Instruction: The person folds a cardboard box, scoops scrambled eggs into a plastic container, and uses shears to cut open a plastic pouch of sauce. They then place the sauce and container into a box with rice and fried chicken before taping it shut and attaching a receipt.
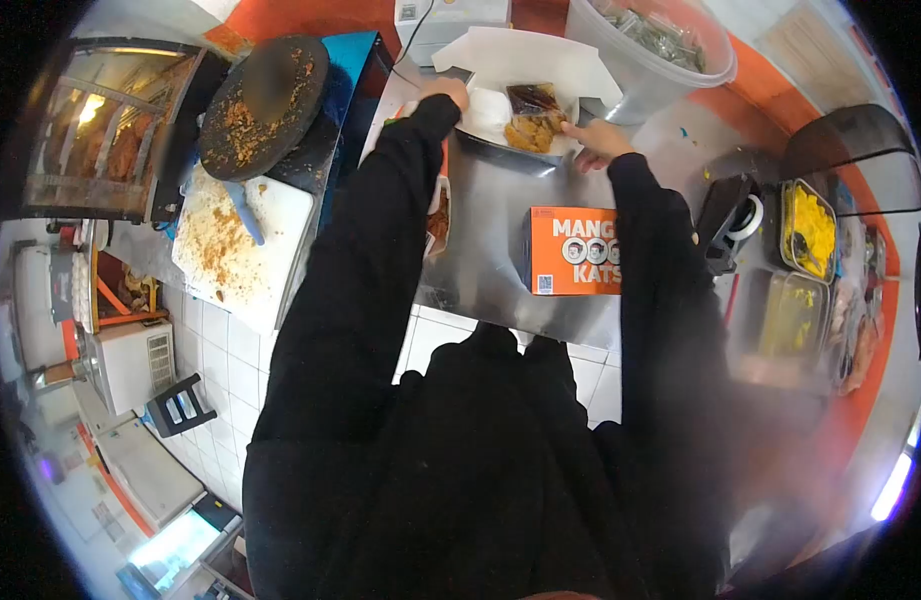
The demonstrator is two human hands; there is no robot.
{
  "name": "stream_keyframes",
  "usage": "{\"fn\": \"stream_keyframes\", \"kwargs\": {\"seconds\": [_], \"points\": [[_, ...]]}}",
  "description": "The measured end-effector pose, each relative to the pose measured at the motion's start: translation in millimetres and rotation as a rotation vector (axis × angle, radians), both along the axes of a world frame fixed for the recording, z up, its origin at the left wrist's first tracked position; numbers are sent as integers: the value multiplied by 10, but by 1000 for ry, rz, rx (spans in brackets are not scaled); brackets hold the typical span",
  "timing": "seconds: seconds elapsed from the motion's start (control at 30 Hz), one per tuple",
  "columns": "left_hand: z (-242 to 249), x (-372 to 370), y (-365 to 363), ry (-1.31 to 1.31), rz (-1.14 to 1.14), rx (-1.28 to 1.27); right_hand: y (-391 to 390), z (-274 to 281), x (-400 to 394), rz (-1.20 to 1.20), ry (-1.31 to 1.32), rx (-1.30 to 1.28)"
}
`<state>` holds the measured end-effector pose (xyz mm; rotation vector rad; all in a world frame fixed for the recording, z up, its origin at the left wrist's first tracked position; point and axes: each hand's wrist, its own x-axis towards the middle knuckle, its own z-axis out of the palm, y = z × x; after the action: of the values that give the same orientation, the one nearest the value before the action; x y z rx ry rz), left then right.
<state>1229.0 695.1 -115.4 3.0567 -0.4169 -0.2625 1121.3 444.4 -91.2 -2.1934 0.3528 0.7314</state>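
Observation:
An open white food box (475, 55) stands at the far side of the steel counter, its lid folded back. In it lie a white rounded portion that looks like wrapped rice (490, 108), a clear packet of dark sauce (533, 98) and golden fried pieces (528, 134). My left hand (450, 92) is closed at the box's left edge; its fingertips are hidden. At the right edge, beside the fried pieces, my right hand (598, 142) has its index finger stretched out and the other fingers apart below. A closed orange box (570, 250) with white lettering sits nearer me, partly behind my right sleeve.
Left, a round dark crumb-covered board (265, 110) stands above a white cutting board (195, 240) with a blue-handled knife (244, 212). A clear tub of packets (660, 85) is behind right. Further right are a tape dispenser (725, 220) and a container of yellow food (808, 230).

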Motion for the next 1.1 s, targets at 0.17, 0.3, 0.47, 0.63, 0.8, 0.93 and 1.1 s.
{"fn": "stream_keyframes", "kwargs": {"seconds": [0.17,0.3,0.47,0.63,0.8,0.93,1.1], "points": [[40,-312,-220,-20,125,-51,-285,-902,324,422,-357,-116],[122,-442,-229,-119,-37,-119,-191,15,-180,-11,-181,116],[504,-709,-220,-309,-81,-232,-207,479,-577,47,-323,153],[1414,-1353,-75,-492,-232,-344,-251,1120,-1214,-13,-520,175],[2034,-2537,-339,-356,-88,-531,-592,1711,-1984,-29,-440,94],[1423,-2906,-620,-107,-82,-651,-1006,1347,-2252,-21,-319,101],[1019,-2910,-586,15,-57,-739,-1050,881,-2400,-218,-259,387]]}}
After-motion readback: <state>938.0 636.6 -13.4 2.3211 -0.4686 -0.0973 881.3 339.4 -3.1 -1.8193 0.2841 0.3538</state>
